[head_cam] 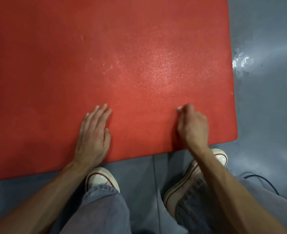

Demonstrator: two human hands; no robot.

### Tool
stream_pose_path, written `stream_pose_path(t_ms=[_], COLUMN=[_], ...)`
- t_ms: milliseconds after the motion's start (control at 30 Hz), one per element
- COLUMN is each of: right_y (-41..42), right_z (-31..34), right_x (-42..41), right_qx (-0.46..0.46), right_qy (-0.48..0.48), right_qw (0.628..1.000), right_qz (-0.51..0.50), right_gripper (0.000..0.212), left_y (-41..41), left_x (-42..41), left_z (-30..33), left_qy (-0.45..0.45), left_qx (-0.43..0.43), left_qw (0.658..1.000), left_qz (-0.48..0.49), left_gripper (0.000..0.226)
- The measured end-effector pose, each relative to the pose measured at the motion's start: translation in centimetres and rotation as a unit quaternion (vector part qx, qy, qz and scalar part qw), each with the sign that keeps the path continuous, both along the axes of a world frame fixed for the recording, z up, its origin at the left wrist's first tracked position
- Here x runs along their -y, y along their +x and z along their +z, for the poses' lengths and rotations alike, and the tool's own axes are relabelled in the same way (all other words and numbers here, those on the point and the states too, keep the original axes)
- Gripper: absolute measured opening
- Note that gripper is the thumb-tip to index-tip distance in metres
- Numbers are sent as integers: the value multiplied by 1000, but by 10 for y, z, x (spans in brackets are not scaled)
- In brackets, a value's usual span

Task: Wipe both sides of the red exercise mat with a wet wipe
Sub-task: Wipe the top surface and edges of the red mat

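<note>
The left hand (93, 134) lies flat on the red mat (105, 56) (fingers straight); the right hand (192, 125) pinches a white wipe (179, 108) against it.

The red exercise mat (122, 65) lies flat on the floor in front of me, filling the upper and left of the frame, its near right corner at centre right. A damp sheen glistens at its upper centre. Only a white scrap of the wet wipe (179, 108) shows, lower right of centre.
</note>
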State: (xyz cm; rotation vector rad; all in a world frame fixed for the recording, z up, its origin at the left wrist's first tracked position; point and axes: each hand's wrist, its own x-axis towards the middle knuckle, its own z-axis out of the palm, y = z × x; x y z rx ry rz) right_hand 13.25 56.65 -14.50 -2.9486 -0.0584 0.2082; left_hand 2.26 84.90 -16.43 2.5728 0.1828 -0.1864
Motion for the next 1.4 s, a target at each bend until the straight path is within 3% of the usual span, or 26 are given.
stream_pose_path(t_ms=[67,100,167,233,300,367,433,500,567,633,700,733,800,900,933,1000,1067,1100,1167,1233,1300,1367,1400], right_y=[-1,-9,-39,-68,-64,-46,-31,-34,-52,-73,-80,-73,-54,-32,-34,-55,-87,-98,-89,-64,-38,-35,-40], right_z=[1,3,5,6,3,1,2,1,3,6,7,6,5,11,11,5,6,6,8,6,12,14,11], right_x=[9,-5,-48,-73,-54,-14,15,3,-41,-82,-81,-63,-9,50,44,0,-49,-59,-37,16,73,100,92], right_qx=[18,20,-9,-29,-40,-32,-16,-6,-31,-39,-46,-38,-28,-15,-9,-37,-63,-77,-77,-47,-56,-53,-41], right_qy=[12,16,41,46,40,1,-14,12,34,53,61,54,9,-28,-23,-9,18,29,31,-9,-67,-54,-42], right_qw=[992,992,999,987,977,994,999,996,998,994,974,971,987,998,996,998,992,979,971,991,995,982,982], right_qz=[-125,-123,-17,154,206,106,-36,-93,-49,85,212,230,157,-56,-90,-42,109,184,222,128,-44,-172,-178], right_gripper=[14,15,8,8,13,1,10,11,5,11,15,20,34,10,11,10,17,22,29,26,9,14,16], left_y=[1,0,-2,-4,-6,-8,-8,-8,-8,-8,-8,-8,-9,-9,-9,-9,-10,-10,-9,-9,-10,-10,-10], left_x=[3,6,7,5,2,3,4,4,4,4,3,3,3,3,4,3,4,3,3,3,4,4,4], left_z=[-3,-3,-6,-11,-16,-18,-20,-20,-20,-20,-20,-20,-20,-21,-21,-22,-22,-22,-23,-23,-23,-24,-24], left_qy=[10,15,28,47,74,92,100,102,107,109,108,110,112,119,117,118,117,116,112,111,111,110,110], left_qx=[5,7,17,32,46,53,58,56,54,56,59,58,56,58,59,59,63,64,67,70,72,75,77], left_qw=[1000,1000,999,998,996,994,993,993,992,992,992,991,991,991,991,991,990,991,991,991,991,991,990], left_qz=[4,8,13,-5,-31,-33,-32,-34,-33,-36,-38,-39,-38,-35,-37,-35,-35,-35,-37,-38,-35,-32,-32], left_gripper=[62,62,63,63,64,63,63,63,63,63,63,63,62,63,63,63,63,63,62,62,62,62,62])
